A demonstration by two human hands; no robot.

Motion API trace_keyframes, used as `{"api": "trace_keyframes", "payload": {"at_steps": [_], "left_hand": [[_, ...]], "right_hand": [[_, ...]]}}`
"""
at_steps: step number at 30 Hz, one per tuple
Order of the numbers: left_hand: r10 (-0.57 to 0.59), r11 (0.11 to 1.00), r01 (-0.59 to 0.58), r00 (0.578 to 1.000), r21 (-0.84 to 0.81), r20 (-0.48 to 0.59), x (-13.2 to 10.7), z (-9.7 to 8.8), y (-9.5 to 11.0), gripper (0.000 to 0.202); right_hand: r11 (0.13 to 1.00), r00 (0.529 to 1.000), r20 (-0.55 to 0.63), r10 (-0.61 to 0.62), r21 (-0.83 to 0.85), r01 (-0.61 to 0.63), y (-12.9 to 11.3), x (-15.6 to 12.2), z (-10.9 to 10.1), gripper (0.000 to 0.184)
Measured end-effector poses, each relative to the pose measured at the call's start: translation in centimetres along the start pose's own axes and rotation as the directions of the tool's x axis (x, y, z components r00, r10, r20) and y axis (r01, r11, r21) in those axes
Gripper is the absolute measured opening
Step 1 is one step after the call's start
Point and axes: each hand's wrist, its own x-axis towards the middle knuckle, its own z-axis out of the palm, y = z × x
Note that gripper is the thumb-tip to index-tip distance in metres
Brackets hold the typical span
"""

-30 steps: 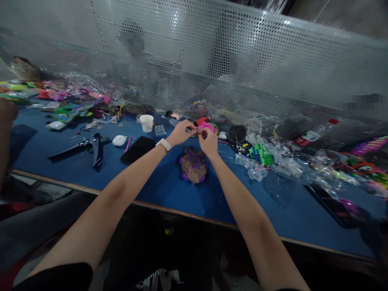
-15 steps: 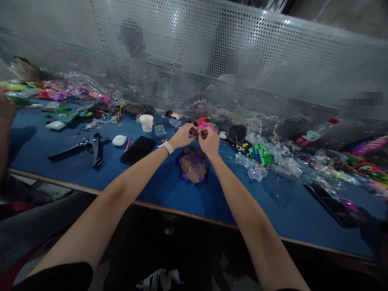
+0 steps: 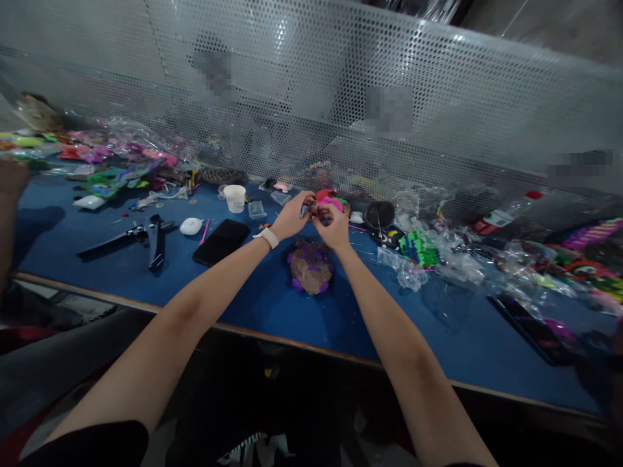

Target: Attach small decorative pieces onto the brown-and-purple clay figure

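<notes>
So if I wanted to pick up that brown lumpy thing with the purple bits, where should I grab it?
Probably from above, with fingers on its two opposite side edges. The brown lump with purple pieces lies flat on the blue table, low and rounded, with no handle. It sits just in front of the left hand and right hand, with bare table on its near side, so coming down from that side looks easiest.

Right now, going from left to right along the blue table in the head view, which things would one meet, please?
Black tool → white earbud case → black phone → left hand → right hand → green beaded piece → second phone.
</notes>
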Motion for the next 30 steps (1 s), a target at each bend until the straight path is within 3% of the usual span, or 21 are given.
{"api": "trace_keyframes", "payload": {"at_steps": [3,8,11,18,23,30], "left_hand": [[-0.014,0.997,0.017,0.999,-0.081,0.029,0.2,0.2,-0.6,0.048],[-0.158,0.931,0.173,0.985,-0.320,0.074,0.7,0.4,-1.6,0.039],[-0.219,0.892,0.229,0.973,-0.390,0.071,0.9,0.4,-1.6,0.038],[-0.253,0.876,0.253,0.966,-0.412,0.056,0.6,-0.2,-0.9,0.054],[-0.237,0.898,0.230,0.971,-0.374,0.027,0.4,-0.8,-0.7,0.067],[-0.271,0.857,0.274,0.960,-0.436,0.070,0.3,-1.5,-0.1,0.071]], "right_hand": [[1.000,1.000,0.009,0.008,0.008,-0.008,-0.2,0.0,0.0,0.042],[1.000,1.000,0.010,0.012,0.023,-0.013,-0.7,0.0,0.2,0.054],[0.999,1.000,-0.015,0.025,-0.019,-0.026,-0.9,0.0,0.3,0.053],[0.995,0.998,-0.064,0.026,-0.091,-0.032,-0.9,0.0,0.2,0.023],[0.992,0.998,-0.059,0.012,-0.124,-0.020,-0.9,0.0,0.3,0.020],[0.989,0.998,-0.063,0.003,-0.146,-0.012,-1.4,0.0,0.3,0.020]]}}
